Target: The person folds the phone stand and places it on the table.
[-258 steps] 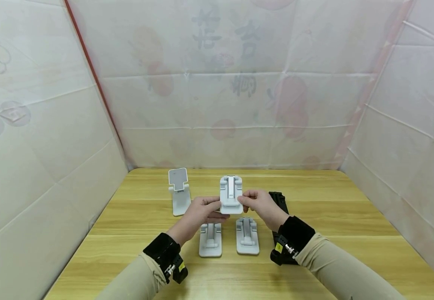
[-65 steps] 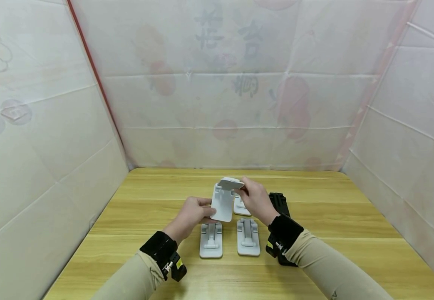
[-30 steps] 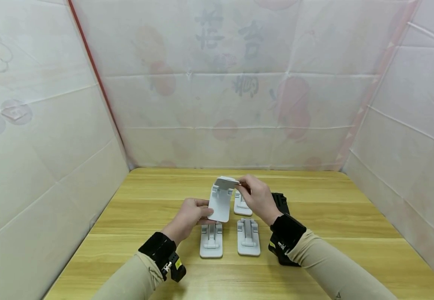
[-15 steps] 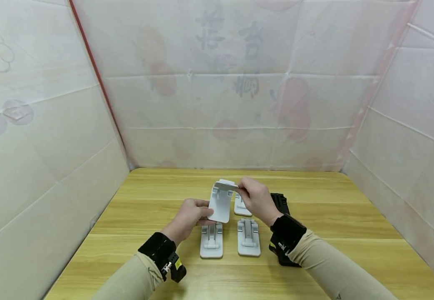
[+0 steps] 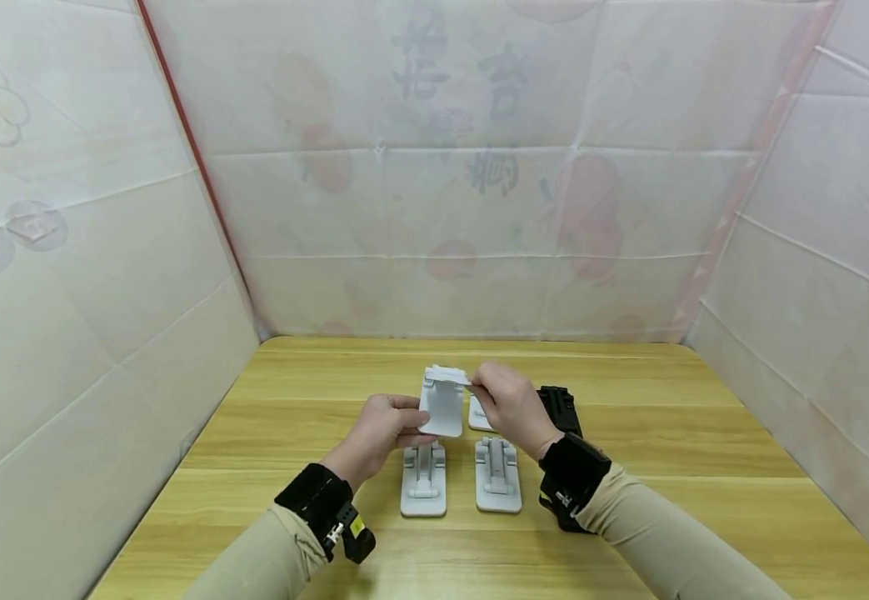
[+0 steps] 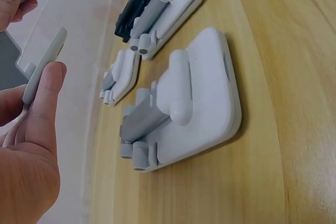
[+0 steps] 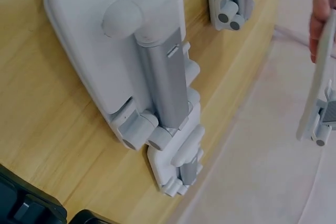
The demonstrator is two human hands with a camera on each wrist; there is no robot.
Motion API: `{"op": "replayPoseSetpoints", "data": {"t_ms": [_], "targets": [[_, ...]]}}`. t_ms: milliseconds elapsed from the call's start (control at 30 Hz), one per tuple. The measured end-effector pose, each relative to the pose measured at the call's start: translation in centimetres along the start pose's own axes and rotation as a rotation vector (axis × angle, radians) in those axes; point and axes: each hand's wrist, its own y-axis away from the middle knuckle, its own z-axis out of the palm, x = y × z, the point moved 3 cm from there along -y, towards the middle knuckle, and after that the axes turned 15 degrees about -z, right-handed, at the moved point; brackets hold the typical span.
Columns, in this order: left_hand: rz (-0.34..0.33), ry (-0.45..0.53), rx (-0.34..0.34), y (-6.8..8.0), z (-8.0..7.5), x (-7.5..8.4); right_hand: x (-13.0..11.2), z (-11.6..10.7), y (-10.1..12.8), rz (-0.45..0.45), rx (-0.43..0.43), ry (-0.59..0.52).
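A white phone stand [image 5: 443, 415], partly unfolded, is held above the table. My left hand [image 5: 384, 429] grips the lower left side of its base plate, thumb in front; the left wrist view shows that plate [image 6: 44, 66] edge-on. My right hand [image 5: 512, 404] pinches the right edge of its upper plate, which juts from the top almost edge-on to the head view. Below lie two folded white phone stands, a left one [image 5: 424, 492] and a right one [image 5: 498, 487]. A third folded stand [image 5: 481, 417] sits farther back, partly hidden by my right hand.
A black folded stand-like object [image 5: 560, 408] lies to the right, partly under my right wrist. The wooden table [image 5: 314, 367] meets pale printed sheets [image 5: 434, 208] at the back and sides.
Earlier a folded stand was in my hands and an unfolded one stood back left; now a folded one lies at back centre and the other is held. Its upper plate has swung down.
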Motion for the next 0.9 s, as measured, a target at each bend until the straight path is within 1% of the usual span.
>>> {"op": "replayPoseSetpoints", "data": {"t_ms": [200,367,567,667,767,900], "targets": [[0.0,0.053,-0.017,0.1,0.0,0.4,-0.3,0.1,0.1,-0.04,-0.021,0.025],[0.004,0.086,-0.037,0.2,-0.1,0.5,-0.4,0.2,0.3,-0.082,-0.012,0.048],[0.018,0.132,-0.116,0.7,-0.1,0.7,-0.7,0.4,0.4,-0.144,-0.012,0.091],[0.023,0.165,-0.158,0.9,-0.1,0.8,-0.9,0.5,0.5,-0.171,-0.031,0.116],[0.026,0.184,-0.178,0.9,-0.1,0.8,-1.0,0.5,0.6,-0.211,-0.055,0.149],[0.014,0.207,-0.18,0.8,-0.1,0.8,-1.1,0.6,0.8,-0.266,-0.091,0.194]]}}
